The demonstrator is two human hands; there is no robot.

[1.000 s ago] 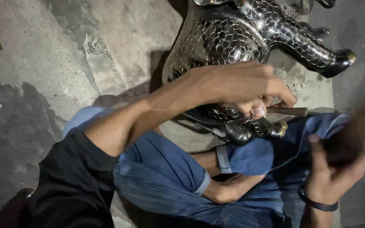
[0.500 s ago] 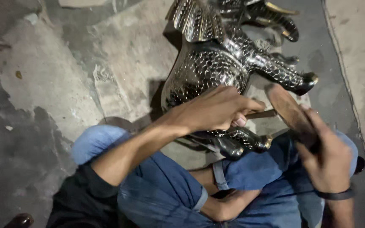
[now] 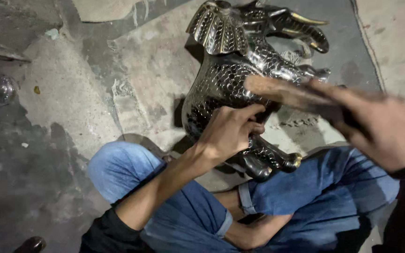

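A shiny embossed metal elephant figure (image 3: 226,75) lies on its side on the concrete floor, its legs pointing toward my lap. My left hand (image 3: 233,131) rests against its belly near the hind legs, with the fingers curled around a thin metal punch that the fist mostly hides. My right hand (image 3: 380,126) is blurred at the right and grips a brown wooden mallet (image 3: 282,93). The mallet's head hangs just above my left hand, in front of the elephant's flank.
My crossed legs in blue jeans (image 3: 305,197) fill the lower frame, touching the elephant's feet. Cracked, stained concrete (image 3: 71,93) spreads to the left, with a dark round glassy object (image 3: 1,89) at the far left. A dark shoe tip (image 3: 31,243) shows at the bottom left.
My right hand has come up from the lower right with the mallet, swinging over toward my left hand. The left hand stays on the elephant's belly. The view has shifted upward.
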